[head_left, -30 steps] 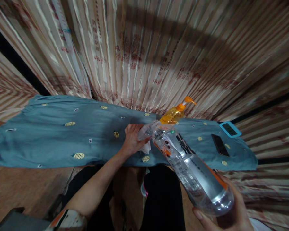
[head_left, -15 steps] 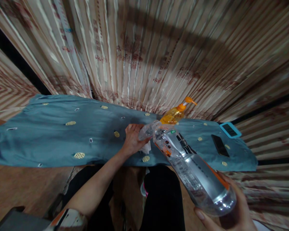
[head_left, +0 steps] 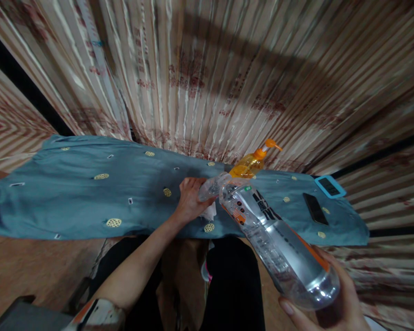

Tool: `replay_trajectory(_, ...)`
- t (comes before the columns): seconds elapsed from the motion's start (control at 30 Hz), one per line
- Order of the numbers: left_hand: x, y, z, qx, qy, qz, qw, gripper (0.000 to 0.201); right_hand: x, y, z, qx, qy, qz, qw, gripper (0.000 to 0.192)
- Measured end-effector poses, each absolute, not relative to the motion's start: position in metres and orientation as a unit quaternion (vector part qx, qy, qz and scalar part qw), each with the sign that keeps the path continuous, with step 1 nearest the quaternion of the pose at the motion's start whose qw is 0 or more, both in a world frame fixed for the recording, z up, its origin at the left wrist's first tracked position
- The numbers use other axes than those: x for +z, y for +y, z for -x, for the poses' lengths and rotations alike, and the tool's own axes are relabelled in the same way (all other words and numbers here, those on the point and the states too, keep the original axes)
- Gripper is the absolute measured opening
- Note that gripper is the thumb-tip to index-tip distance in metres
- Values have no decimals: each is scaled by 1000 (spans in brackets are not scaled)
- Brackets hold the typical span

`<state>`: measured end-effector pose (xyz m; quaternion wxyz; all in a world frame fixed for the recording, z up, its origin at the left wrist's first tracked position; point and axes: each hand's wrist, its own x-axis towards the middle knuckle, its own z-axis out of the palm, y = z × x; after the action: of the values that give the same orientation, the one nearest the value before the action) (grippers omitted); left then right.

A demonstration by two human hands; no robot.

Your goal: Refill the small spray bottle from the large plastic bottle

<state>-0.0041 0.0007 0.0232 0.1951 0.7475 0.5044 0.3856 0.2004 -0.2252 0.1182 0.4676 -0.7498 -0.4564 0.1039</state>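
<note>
Here the right hand (head_left: 334,308) tips a bottle (head_left: 276,243) over the table edge (head_left: 152,234).

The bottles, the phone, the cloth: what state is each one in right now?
Large clear bottle: tilted, neck down, held at its base by the right hand.
Small clear container: gripped by the left hand.
Orange pump bottle: standing, untouched.
Black phone: lying flat, screen dark.
Blue cloth: spread out.

Large clear bottle (head_left: 276,246) tilted, neck at small clear container (head_left: 212,186), perhaps touching
</note>
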Motion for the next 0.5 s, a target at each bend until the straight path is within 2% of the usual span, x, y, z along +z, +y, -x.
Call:
replay_trajectory(0.17,23,2,5,383,506,-748,195,46,116,-225,-202,126,-442,745,484,104)
replay_trajectory(0.5,23,1,4,384,509,-746,192,46,115,-226,-206,81,-484,753,437,100)
